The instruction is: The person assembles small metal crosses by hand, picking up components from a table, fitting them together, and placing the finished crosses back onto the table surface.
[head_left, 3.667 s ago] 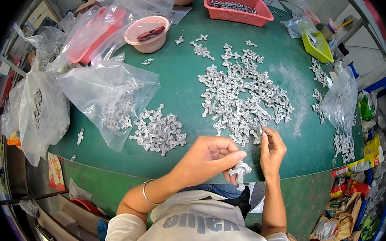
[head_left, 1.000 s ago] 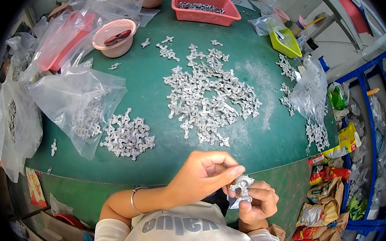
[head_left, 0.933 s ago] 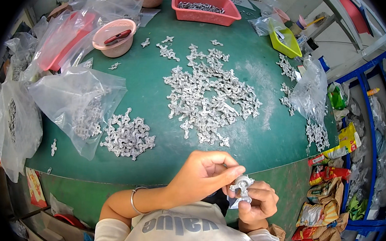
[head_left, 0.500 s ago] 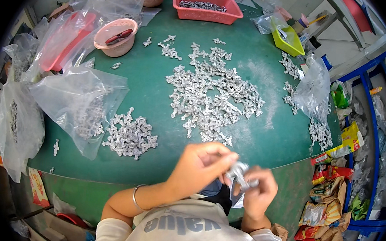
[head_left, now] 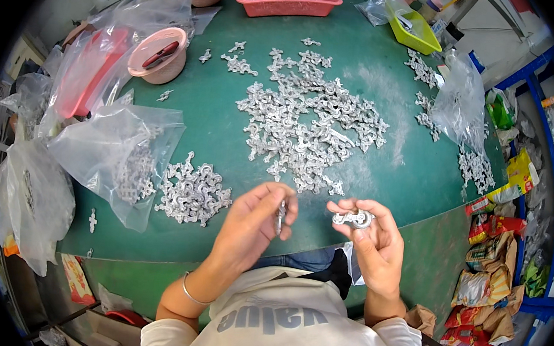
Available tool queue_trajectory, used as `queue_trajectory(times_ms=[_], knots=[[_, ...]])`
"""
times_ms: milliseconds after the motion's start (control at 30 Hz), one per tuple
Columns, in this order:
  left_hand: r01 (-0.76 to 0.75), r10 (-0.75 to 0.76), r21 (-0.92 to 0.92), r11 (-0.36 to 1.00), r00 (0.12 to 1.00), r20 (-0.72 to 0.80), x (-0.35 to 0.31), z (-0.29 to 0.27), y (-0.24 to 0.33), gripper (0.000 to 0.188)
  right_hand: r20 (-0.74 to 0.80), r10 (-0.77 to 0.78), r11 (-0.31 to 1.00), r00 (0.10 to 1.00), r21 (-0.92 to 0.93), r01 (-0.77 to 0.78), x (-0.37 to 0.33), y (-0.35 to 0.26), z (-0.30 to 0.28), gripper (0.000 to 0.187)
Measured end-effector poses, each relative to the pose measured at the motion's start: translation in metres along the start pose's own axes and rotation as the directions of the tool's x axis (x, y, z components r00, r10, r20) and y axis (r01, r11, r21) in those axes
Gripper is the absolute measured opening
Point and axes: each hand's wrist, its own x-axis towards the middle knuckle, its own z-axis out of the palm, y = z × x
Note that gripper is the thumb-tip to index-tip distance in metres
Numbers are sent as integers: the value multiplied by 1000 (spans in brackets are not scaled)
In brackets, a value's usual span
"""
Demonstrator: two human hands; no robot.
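My left hand (head_left: 257,214) pinches a small grey metal part (head_left: 280,217), seen nearly edge-on between thumb and fingers. To its right, my right hand (head_left: 378,246) grips a silvery metal casting (head_left: 353,219) with a rounded, ring-like end; whether it is one piece or two stacked cannot be made out. Both hands are raised at the table's near edge, apart from each other. Beyond them spreads a big loose pile of similar castings (head_left: 303,126). A smaller, tighter heap (head_left: 194,192) lies left of my left hand.
Clear plastic bags (head_left: 106,146) with castings cover the left side. Further back stand a pink bowl (head_left: 158,72) with a red-handled tool, a red tray (head_left: 287,8) of metal parts and a yellow-green basket (head_left: 412,37). Blue shelving (head_left: 534,109) rises beyond the right edge.
My hands were close together at one blurred metal piece; now they are apart, each with metal in its fingers. The left hand has moved left. The whole view has shifted slightly.
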Motion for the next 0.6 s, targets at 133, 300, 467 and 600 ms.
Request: queue_trajectory(times_ms=[133, 300, 467, 600], knots=[[-266, 224, 445, 855, 964, 145, -12, 22, -7, 26, 9, -69, 991, 998, -115, 69, -5, 1, 5, 40], [-517, 403, 677, 524, 851, 338, -12, 29, -13, 17, -52, -58, 937, 997, -346, 36, -12, 4, 1, 20], [-294, 122, 604, 741, 943, 309, -15, 29, -9, 7, -88, -112, 925, 990, -372, 71, -11, 0, 0, 18], [-52, -108, 505, 862, 953, 282, -14, 29, -3, 12, -86, -62, 944, 994, -329, 30, -11, -6, 1, 25]])
